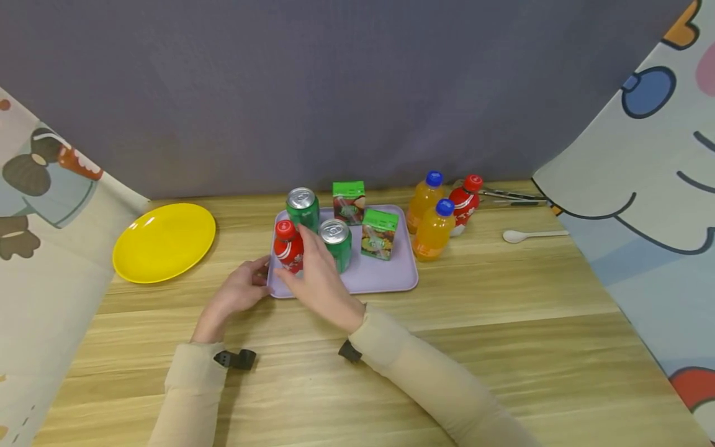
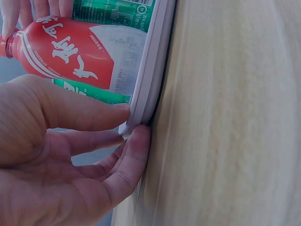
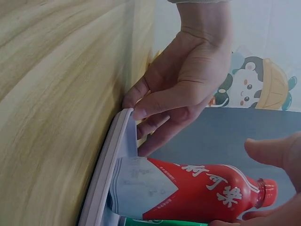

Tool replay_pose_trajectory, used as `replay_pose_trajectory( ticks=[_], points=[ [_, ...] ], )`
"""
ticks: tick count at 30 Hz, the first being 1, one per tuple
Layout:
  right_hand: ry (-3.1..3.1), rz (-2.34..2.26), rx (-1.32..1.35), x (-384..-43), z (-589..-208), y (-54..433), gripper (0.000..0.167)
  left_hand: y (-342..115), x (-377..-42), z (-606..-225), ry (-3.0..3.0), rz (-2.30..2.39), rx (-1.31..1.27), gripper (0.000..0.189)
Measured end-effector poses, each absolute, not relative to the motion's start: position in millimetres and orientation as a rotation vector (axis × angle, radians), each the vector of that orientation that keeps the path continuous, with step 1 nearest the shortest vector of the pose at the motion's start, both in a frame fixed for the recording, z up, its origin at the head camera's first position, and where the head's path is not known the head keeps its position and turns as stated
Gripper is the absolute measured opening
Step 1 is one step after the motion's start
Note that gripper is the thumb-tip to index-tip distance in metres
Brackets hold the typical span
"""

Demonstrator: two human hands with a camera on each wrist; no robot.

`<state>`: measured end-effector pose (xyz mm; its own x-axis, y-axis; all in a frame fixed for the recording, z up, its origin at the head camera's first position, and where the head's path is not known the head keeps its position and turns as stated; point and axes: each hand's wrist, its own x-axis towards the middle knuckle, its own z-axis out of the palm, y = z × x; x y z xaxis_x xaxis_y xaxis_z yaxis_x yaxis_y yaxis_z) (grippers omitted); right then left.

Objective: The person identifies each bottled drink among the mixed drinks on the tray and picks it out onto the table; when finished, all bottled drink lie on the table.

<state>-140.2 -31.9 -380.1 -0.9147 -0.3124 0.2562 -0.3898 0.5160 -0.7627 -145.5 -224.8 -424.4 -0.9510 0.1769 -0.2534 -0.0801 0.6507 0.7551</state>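
Note:
My left hand pinches the near left corner of the lilac tray, thumb on the rim and fingers at the outer side, as the left wrist view shows. A red soda bottle with a white lower part stands upright in that corner. Beside it is my right hand, fingers fairly straight between the bottle and a green can. In the right wrist view its thumb is apart from the bottle, while its fingertips are at the bottle's side; whether they touch cannot be told.
Another green can and two green-topped juice boxes also stand on the tray. To its right are two orange juice bottles, a red bottle, metal utensils and a white spoon. A yellow plate lies left.

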Motion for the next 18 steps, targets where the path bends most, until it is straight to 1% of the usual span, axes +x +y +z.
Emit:
replay_pose_trajectory(
  ticks=[4, 12, 18],
  points=[
    [-2.639, 1.378, 0.586, -142.9, -382.3, -38.0, 0.080, -225.6, -145.7, -424.6, 2.574, 1.192, 0.090, 0.070],
    [-2.533, 1.287, 0.570, -147.4, -391.6, -48.9, 0.065, -227.0, -146.8, -427.1, 2.583, 1.194, 0.119, 0.069],
    [-2.520, 1.229, 0.541, -144.9, -392.4, -52.6, 0.061, -226.5, -146.4, -427.2, 2.583, 1.194, 0.123, 0.068]
  ],
)
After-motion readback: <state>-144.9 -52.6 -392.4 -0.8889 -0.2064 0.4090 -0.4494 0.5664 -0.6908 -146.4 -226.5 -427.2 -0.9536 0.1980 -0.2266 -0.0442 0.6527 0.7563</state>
